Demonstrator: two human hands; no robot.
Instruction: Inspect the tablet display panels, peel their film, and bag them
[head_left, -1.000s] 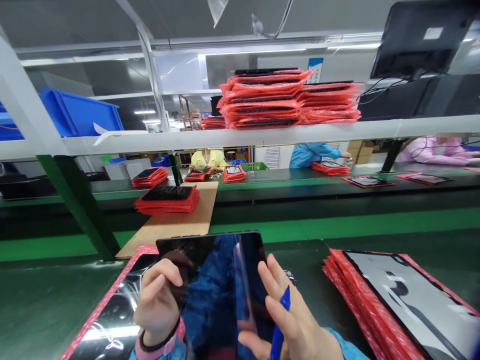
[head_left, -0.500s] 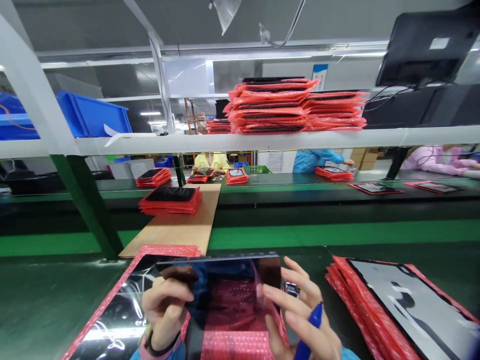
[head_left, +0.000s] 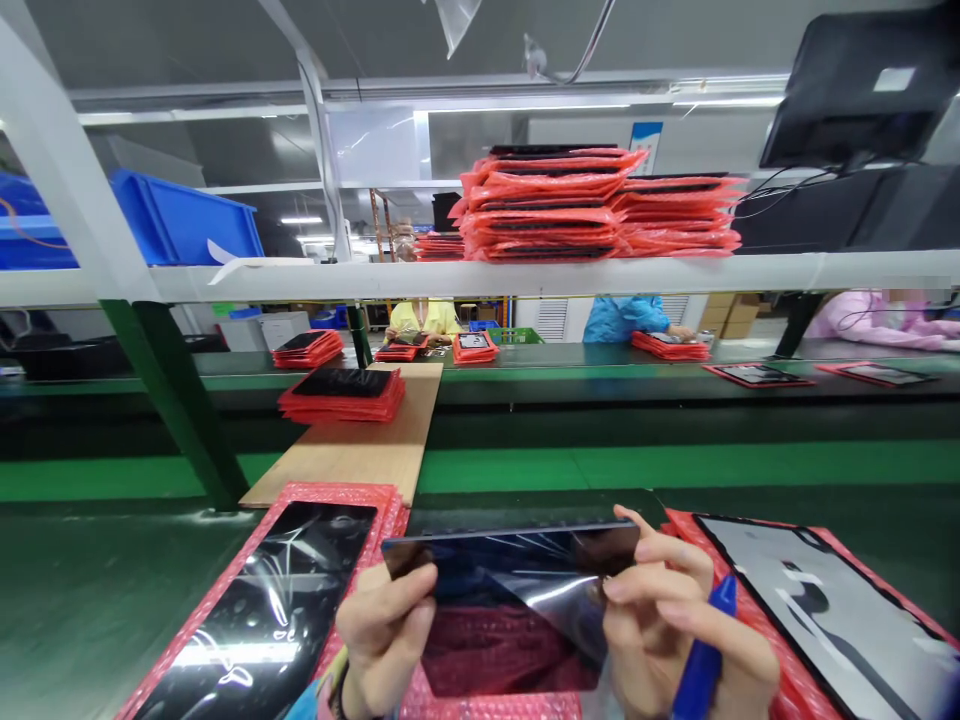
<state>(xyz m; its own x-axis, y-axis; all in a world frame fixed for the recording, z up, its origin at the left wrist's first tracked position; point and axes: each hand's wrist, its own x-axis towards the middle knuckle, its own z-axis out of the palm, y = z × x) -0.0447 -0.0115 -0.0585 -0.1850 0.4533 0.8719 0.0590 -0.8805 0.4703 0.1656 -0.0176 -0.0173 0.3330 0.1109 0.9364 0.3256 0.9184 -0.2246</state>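
A glossy dark screen panel (head_left: 517, 600) is held up between both hands, tilted so that it mirrors red bubble wrap. My left hand (head_left: 390, 625) pinches its left edge with thumb and finger. At the right edge, my right hand (head_left: 660, 610) grips the panel with its fingertips, and a blue pen (head_left: 705, 650) is tucked between the fingers of that hand. Below the panel lies red bubble wrap (head_left: 487, 706). Left of it, another black screen panel (head_left: 262, 610) rests on red bubble wrap. A stack of red bubble sheets with a grey-backed panel (head_left: 817, 600) on top lies to the right.
A wooden board (head_left: 360, 455) bridges the green bench, carrying a red-wrapped stack (head_left: 343, 395). Above runs a white shelf (head_left: 525, 277) with red-wrapped stacks (head_left: 547, 205) and a blue bin (head_left: 187, 220). A green post (head_left: 176, 400) stands at left. Several people work across the bench.
Both hands have moved right with the panel, away from the black panel at left, which now shows more fully. The held panel's reflection has shifted.
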